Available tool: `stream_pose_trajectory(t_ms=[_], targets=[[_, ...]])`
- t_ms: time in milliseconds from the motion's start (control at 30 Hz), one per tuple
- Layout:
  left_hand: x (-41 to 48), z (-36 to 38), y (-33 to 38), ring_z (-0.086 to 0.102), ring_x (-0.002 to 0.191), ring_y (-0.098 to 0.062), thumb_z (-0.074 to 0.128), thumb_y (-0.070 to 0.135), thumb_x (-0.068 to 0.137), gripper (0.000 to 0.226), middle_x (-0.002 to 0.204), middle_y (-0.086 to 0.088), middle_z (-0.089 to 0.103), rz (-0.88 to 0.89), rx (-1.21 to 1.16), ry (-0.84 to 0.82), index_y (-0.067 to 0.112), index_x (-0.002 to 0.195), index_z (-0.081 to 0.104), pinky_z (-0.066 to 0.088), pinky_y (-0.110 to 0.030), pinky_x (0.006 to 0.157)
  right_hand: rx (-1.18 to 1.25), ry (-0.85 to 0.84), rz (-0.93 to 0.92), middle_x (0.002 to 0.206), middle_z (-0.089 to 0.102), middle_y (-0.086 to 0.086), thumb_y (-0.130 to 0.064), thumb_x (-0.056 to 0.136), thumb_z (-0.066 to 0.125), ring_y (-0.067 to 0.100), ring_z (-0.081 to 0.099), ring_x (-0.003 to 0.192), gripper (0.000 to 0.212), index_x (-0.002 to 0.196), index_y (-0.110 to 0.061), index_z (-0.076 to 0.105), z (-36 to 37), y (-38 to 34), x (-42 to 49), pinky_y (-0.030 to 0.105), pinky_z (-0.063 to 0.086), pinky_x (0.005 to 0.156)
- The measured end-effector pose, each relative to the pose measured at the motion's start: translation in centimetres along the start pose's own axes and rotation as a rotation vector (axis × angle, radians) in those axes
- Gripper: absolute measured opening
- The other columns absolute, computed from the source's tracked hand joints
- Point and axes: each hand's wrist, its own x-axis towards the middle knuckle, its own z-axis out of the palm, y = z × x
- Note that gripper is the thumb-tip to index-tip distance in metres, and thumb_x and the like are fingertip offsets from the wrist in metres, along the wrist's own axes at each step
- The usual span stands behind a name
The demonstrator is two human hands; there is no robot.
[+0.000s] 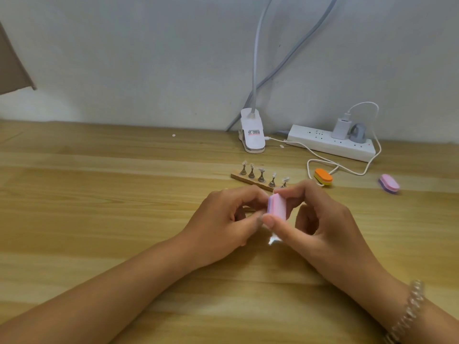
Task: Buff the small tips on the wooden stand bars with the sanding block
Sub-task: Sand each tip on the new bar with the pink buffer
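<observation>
The tabletop (99, 194) is made of light brown wood, marked with long darker stripes. The sanding block (277, 207) in the middle is coloured pink, with a purple strip along its left side. The wooden stand bar (250, 181) is light brown, its little holders (261, 178) are silver, and the small tips (274, 174) are see-through white. Towards the far right corner, one pad (323, 177) is coloured orange over yellow and another pad (389, 184) pink over purple. The power strip (330, 145) and lamp clip (252, 135) are white, and a label printed in red and black is stuck on the clip. A grey plug (357, 132) is seen. The wall (149, 58) is painted pale grey.
</observation>
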Motion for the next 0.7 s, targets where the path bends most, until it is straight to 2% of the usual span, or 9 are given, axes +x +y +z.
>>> stream_pose_trajectory(t_ms=[100,167,267,400,467,567,633,700], targets=[[-0.01,0.05,0.01,0.055,0.046,-0.01,0.065,0.025,0.094,0.006,0.084,0.017,0.069,-0.011,-0.023,0.015,0.026,0.096,0.071,0.043,-0.024,0.046,0.0,0.08,0.09,0.082,0.066,-0.01,-0.057,0.073,0.064,0.016,0.049,0.049,0.045,0.1,-0.022,0.06,-0.35,0.38,0.34,0.024,0.037,0.049],[-0.05,0.06,0.03,0.055,0.048,-0.008,0.064,0.018,0.094,0.008,0.083,0.017,0.069,-0.017,-0.04,0.008,0.023,0.098,0.071,0.044,-0.025,0.045,-0.071,0.052,0.016,0.082,0.065,-0.012,-0.056,0.08,0.068,0.017,0.05,0.05,0.041,0.101,-0.021,0.059,-0.12,0.12,0.1,0.024,0.038,0.048],[-0.05,-0.01,0.13,0.055,0.05,-0.004,0.062,0.009,0.094,0.016,0.082,0.019,0.068,-0.019,-0.042,0.004,0.021,0.099,0.071,0.044,-0.025,0.044,-0.078,-0.018,-0.066,0.081,0.063,-0.013,-0.052,0.08,0.072,0.015,0.049,0.05,0.039,0.102,-0.023,0.059,0.17,-0.05,-0.29,0.019,0.036,0.048],[0.04,0.02,0.12,0.058,0.052,-0.029,0.063,0.014,0.097,0.01,0.088,0.012,0.072,-0.026,-0.031,0.015,0.019,0.098,0.072,0.046,-0.028,0.045,0.022,0.084,0.09,0.081,0.065,-0.012,-0.057,0.072,0.067,0.013,0.047,0.047,0.043,0.098,-0.024,0.059,-0.33,0.42,0.34,0.021,0.037,0.047],[-0.02,0.08,0.18,0.057,0.05,-0.023,0.063,0.017,0.096,0.009,0.087,0.012,0.072,-0.029,-0.048,0.013,0.021,0.097,0.071,0.045,-0.027,0.045,-0.013,0.093,0.074,0.081,0.065,-0.012,-0.056,0.075,0.07,0.014,0.048,0.047,0.041,0.098,-0.024,0.059,-0.29,0.39,0.28,0.02,0.036,0.048],[-0.06,0.0,0.2,0.056,0.054,0.002,0.061,0.011,0.094,0.014,0.084,0.013,0.07,-0.021,-0.064,0.006,0.019,0.098,0.071,0.043,-0.017,0.047,-0.053,-0.01,-0.047,0.082,0.064,-0.01,-0.05,0.078,0.075,0.017,0.049,0.049,0.038,0.101,-0.024,0.059,0.15,0.06,-0.21,0.02,0.037,0.046],[-0.01,0.0,0.2,0.054,0.054,0.002,0.061,0.01,0.095,0.014,0.084,0.011,0.07,-0.018,-0.054,0.005,0.019,0.098,0.071,0.042,-0.017,0.047,-0.012,-0.014,-0.023,0.082,0.064,-0.009,-0.051,0.08,0.075,0.015,0.049,0.048,0.038,0.102,-0.025,0.059,0.05,0.2,-0.09,0.02,0.037,0.046],[0.0,0.01,0.2,0.054,0.052,-0.005,0.062,0.014,0.097,0.011,0.085,0.01,0.071,-0.03,-0.061,0.012,0.019,0.096,0.072,0.043,-0.022,0.046,0.033,0.06,0.069,0.081,0.066,-0.011,-0.056,0.075,0.069,0.013,0.048,0.046,0.04,0.1,-0.026,0.059,-0.2,0.45,0.22,0.019,0.036,0.046]])
